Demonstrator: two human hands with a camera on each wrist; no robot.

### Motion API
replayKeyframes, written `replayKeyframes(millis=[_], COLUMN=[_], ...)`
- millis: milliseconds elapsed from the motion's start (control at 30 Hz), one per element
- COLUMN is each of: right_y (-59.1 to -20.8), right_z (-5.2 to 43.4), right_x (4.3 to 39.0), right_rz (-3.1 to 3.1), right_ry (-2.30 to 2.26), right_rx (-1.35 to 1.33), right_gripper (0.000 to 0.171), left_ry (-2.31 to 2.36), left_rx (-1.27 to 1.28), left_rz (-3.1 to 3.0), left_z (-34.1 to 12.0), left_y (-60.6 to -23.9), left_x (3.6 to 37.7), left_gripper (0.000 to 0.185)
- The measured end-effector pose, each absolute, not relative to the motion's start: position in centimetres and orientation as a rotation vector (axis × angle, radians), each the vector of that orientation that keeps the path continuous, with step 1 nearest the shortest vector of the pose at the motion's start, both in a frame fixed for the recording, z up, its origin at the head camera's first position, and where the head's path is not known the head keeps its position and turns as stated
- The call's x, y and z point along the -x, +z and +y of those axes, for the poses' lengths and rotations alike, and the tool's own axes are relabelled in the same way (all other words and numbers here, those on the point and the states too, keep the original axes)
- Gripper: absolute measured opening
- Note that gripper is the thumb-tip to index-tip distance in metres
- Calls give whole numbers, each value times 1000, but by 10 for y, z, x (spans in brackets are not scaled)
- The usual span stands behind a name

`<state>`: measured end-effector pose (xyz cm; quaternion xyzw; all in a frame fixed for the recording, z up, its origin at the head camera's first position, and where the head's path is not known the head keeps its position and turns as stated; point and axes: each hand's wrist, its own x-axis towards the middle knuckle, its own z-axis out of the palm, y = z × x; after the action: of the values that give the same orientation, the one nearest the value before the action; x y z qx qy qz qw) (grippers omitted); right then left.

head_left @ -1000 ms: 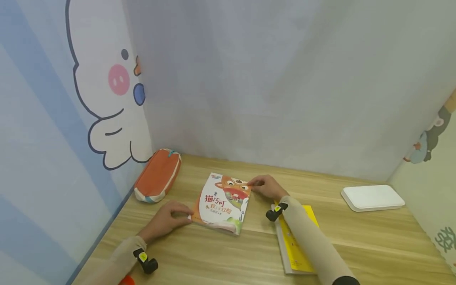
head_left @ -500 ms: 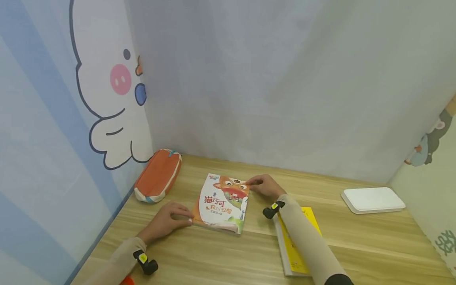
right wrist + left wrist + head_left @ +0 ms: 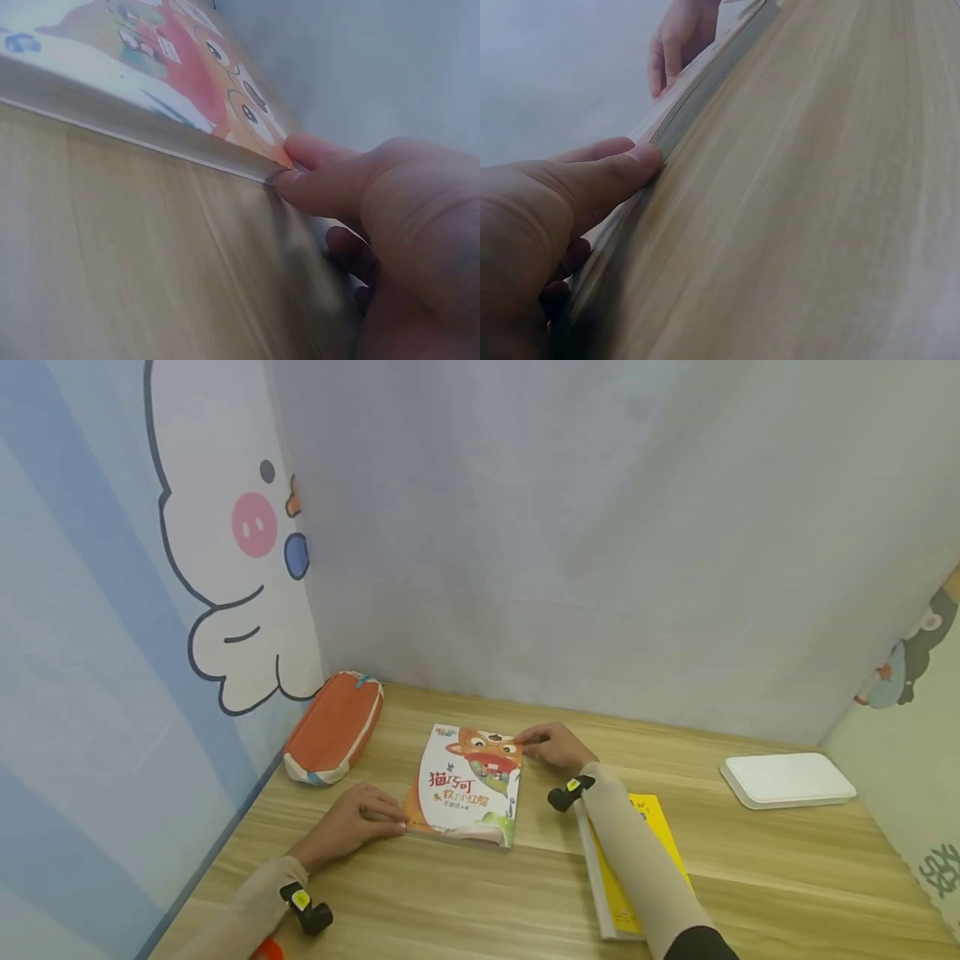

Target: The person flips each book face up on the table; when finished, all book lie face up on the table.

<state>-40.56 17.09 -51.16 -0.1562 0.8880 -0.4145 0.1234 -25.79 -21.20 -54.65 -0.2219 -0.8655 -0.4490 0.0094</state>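
Note:
A picture book [image 3: 468, 785] with a white and orange cover and a cartoon animal face lies on the wooden table, front cover up. At its near left corner, my left hand [image 3: 356, 824] pinches the edge between thumb and index finger. My right hand [image 3: 557, 746] holds the far right corner the same way. In the left wrist view, the left thumb [image 3: 641, 156] presses against the book's page edge [image 3: 697, 94]. From the right wrist, the right thumb [image 3: 296, 182] shows at the corner of the cover [image 3: 202, 82], with the other fingers partly hidden behind it.
An orange pencil case [image 3: 335, 727] sits at the back left by the wall. Under my right forearm lies a yellow book [image 3: 656, 827]. A white flat case [image 3: 787, 779] rests at the right. Something orange-red [image 3: 268, 949] peeks out beside my left sleeve.
The picture book has turned slightly counter-clockwise, so its near edge runs straighter across. My right hand has shifted a little left with its corner, while the left hand has hardly moved.

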Motion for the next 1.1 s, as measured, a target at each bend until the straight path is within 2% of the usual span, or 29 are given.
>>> replayKeyframes(millis=[200, 467, 800, 1100], right_y=[-511, -515, -525, -518], right_z=[169, 168, 163, 159], right_x=[407, 412, 428, 429], right_rz=[2585, 2568, 2543, 2563], right_ry=[-1222, -1241, -1281, -1262], right_rx=[474, 469, 462, 446], right_gripper=[23, 24, 23, 23], left_ry=[-1433, -1480, -1385, -1414], left_rx=[621, 523, 557, 507], left_rz=[-2725, -2774, -2738, -2787], left_z=[-210, -211, -215, -218], left_y=[-546, -543, -542, -539], left_x=[261, 262, 265, 269], left_gripper=[14, 26, 18, 13])
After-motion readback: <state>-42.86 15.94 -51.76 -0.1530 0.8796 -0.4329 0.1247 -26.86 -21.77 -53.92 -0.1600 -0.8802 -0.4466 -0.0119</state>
